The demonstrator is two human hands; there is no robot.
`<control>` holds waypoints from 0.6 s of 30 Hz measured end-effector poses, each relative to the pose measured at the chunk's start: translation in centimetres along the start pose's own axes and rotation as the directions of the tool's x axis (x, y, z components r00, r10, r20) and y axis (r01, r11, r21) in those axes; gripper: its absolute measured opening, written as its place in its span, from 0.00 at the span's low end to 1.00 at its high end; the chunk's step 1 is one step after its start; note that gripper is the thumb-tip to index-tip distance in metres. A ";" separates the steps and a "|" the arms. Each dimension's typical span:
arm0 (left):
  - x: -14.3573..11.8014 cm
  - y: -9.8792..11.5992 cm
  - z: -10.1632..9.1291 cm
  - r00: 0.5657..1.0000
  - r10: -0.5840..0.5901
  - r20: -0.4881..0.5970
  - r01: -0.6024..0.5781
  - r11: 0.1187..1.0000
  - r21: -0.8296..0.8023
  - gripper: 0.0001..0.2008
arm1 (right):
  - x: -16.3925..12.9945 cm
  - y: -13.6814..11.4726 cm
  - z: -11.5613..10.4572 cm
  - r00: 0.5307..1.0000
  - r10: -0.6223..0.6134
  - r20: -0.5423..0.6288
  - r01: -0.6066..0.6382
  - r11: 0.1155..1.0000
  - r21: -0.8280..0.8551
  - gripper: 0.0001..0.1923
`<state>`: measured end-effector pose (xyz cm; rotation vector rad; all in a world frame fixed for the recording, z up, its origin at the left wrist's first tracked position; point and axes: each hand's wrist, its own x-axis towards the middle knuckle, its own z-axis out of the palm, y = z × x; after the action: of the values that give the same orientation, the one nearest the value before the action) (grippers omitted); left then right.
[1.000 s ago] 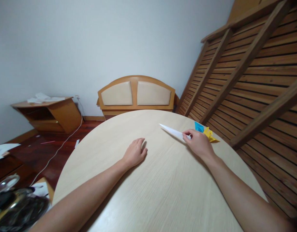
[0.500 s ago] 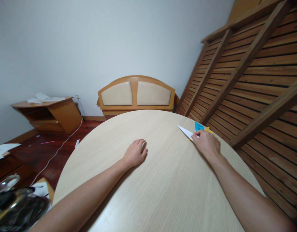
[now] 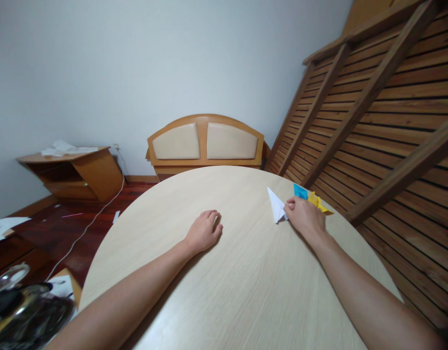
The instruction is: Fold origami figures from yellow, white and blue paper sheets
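Observation:
On the pale round table (image 3: 224,291) my left hand (image 3: 204,231) rests palm down, fingers loosely stretched and holding nothing. My right hand (image 3: 304,216), near the table's far right edge, pinches a piece of folded white paper (image 3: 276,208) between thumb and fingers. The paper has a long sharp point aimed away from me; its right end is hidden by the fingers. Just beyond this hand lie a blue folded paper piece (image 3: 300,191) and a yellow folded paper piece (image 3: 318,202), both partly covered by the hand.
A slatted wooden frame (image 3: 391,121) leans along the right. Behind the table stands a headboard (image 3: 205,163) with cream panels. To the left are a low wooden cabinet (image 3: 103,177), a white cable (image 3: 94,218) on the floor, and a dark plastic-covered item (image 3: 34,316).
My right hand has shifted slightly left and tilted the folded white paper, so its broader face shows. More of the yellow paper is uncovered. My left hand has not moved.

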<state>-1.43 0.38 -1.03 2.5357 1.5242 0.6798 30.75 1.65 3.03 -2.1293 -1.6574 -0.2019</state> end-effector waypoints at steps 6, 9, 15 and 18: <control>0.1 0.1 -0.1 1.000 0.002 0.021 -0.002 1.000 0.017 0.17 | -0.7 -1.2 -0.3 0.985 -0.169 -0.029 0.171 0.984 0.043 0.11; 0.1 0.3 -0.1 0.999 0.020 0.046 -0.022 0.999 0.038 0.20 | -1.8 -2.7 0.2 0.897 -0.440 -0.031 0.438 0.880 0.184 0.11; -0.2 0.6 -0.5 0.987 0.100 0.123 -0.108 0.992 0.060 0.26 | -4.5 -5.2 2.2 0.685 -0.723 0.092 0.635 0.655 0.410 0.26; -0.4 0.7 -0.8 0.973 0.159 0.166 -0.167 0.985 0.035 0.28 | -4.9 -5.2 2.9 0.634 -0.745 0.205 0.622 0.650 0.437 0.34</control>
<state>-1.37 -0.35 -0.25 2.6994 1.3074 0.4430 24.06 -0.49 -0.08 -1.2180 -2.4861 0.2675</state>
